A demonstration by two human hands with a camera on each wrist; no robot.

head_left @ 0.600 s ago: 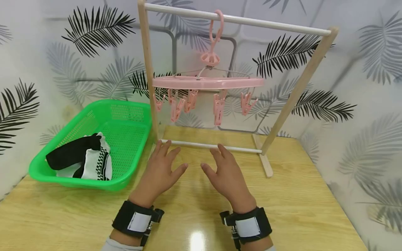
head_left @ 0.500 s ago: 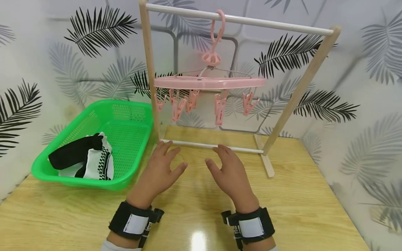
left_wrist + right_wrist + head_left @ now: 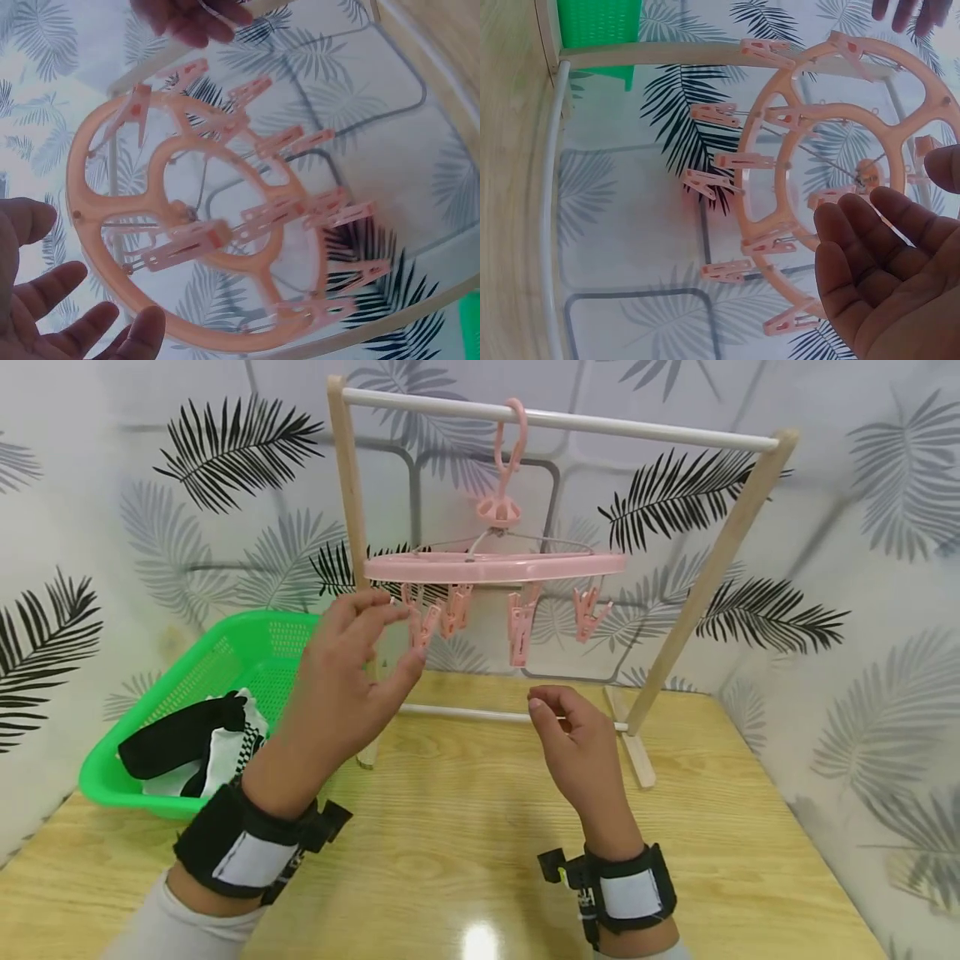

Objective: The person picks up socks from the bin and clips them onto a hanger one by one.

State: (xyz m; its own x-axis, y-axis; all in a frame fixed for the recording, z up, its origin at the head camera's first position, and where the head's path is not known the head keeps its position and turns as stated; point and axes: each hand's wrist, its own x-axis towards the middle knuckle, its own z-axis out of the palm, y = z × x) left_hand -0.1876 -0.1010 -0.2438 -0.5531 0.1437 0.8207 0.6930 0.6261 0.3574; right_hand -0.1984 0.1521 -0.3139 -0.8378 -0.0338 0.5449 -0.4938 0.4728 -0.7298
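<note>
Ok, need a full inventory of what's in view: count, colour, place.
Pink hanger: one, pink, hooked over the top rod
Clips: several (overlap, exact count unclear), pink, hanging from the hanger
White rods: two, white, top and bottom of the rack
Posts: two, pale wood, rack sides
Feet: two, pale wood, under the posts
Basket: one, green, left of the rack
Fabric: count unclear, black and white, in the basket
Tabletop: one, light wood, underneath
Wall covering: white-grey, leaf print, behind
Wrist straps: two, black with white patches, one per wrist
Sleeves: two, light grey, bottom edge
Left hand: one, bare, near the clips
Right hand: one, bare, above the tabletop
</note>
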